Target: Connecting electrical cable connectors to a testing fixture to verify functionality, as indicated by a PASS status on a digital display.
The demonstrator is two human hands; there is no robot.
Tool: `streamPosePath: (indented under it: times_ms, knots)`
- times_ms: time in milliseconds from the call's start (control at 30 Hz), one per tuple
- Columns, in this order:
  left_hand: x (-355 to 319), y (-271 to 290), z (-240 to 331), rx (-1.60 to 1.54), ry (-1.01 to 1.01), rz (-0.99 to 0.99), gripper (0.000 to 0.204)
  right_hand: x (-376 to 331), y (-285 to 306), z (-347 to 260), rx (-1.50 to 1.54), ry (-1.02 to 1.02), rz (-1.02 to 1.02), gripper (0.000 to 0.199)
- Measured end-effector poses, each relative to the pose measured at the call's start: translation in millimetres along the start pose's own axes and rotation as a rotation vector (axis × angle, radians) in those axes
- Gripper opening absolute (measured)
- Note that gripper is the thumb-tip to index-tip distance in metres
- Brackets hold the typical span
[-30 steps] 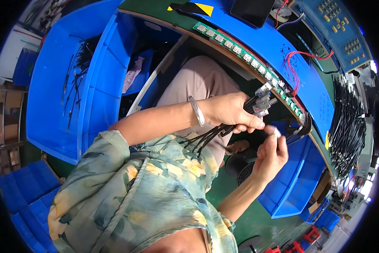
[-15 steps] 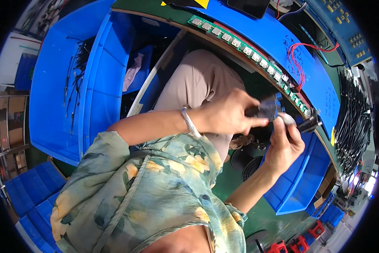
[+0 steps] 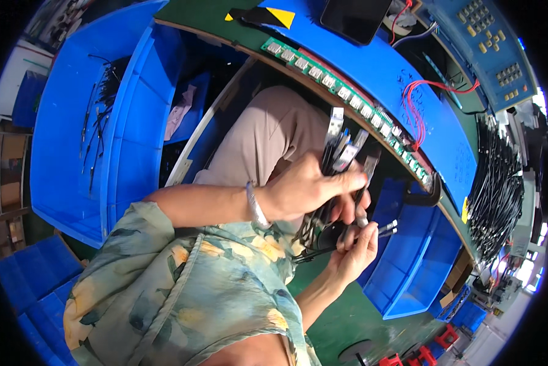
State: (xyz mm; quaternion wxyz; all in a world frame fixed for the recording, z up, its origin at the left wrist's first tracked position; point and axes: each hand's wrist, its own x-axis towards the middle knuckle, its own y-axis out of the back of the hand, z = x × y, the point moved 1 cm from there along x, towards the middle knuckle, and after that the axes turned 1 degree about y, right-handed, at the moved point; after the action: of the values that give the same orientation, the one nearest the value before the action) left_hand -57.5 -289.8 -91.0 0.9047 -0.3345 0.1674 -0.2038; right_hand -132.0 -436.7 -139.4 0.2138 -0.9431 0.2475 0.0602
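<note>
My left hand (image 3: 301, 188), with a silver bangle at its wrist, is closed round a bunch of black cables. Metal USB plugs (image 3: 335, 122) stick up above its fingers. Just to the lower right, my right hand (image 3: 354, 251) pinches cable ends of the same bunch, and small silver tips (image 3: 388, 228) point out past its fingers. The black cables (image 3: 313, 229) hang looped between the two hands, over my lap. Which strand each finger grips is partly hidden.
A green circuit board strip (image 3: 347, 91) with many USB sockets runs along the bench edge. Red wires (image 3: 411, 110) rise from it. A clamp (image 3: 429, 190) grips the edge. A large pile of black cables (image 3: 499, 183) lies right; blue bins (image 3: 72, 165) stand left and right (image 3: 408, 274).
Both hands have moved left and down, away from the board strip. The cable bunch, blurred near the strip before, now shows upright in my left hand. The view has shifted slightly.
</note>
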Motion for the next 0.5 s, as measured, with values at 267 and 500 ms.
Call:
streamPosePath:
  times_ms: [267, 500]
  knots:
    - [-11, 18, 14, 0.213, 0.006, 0.088, 0.013, 25, 11, -50, 0.064, 0.483, 0.342, 0.03]
    - [27, 14, 2, 0.198, -0.086, 0.13, 0.012, 43, -37, -49, -0.148, 0.486, 0.061, 0.02]
